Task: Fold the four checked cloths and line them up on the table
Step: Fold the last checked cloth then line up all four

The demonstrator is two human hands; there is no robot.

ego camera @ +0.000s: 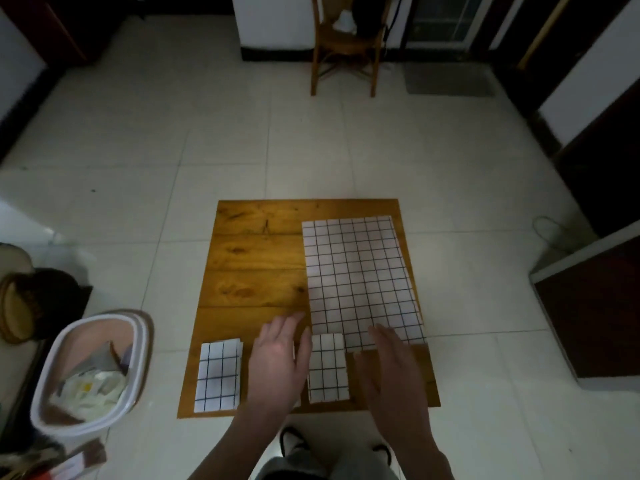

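Pale square tiles [242, 133] are covering the floor, and dim light is leaving the room's edges dark. A wooden chair [343, 46] is standing at the far side against a white wall [273, 22], with a grey mat [450, 79] lying just beside it. A white bin [138, 344] holding rubbish is sitting at the near left. Dark cabinets [595, 306] are lining the right side.

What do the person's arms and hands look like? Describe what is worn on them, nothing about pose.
The left hand and right hand are both bare: no gloves, rings, watch or bands show. The forearms are bare too, with no sleeve in view down to the bottom edge of the picture. The light is dim, so finer marks cannot be told.
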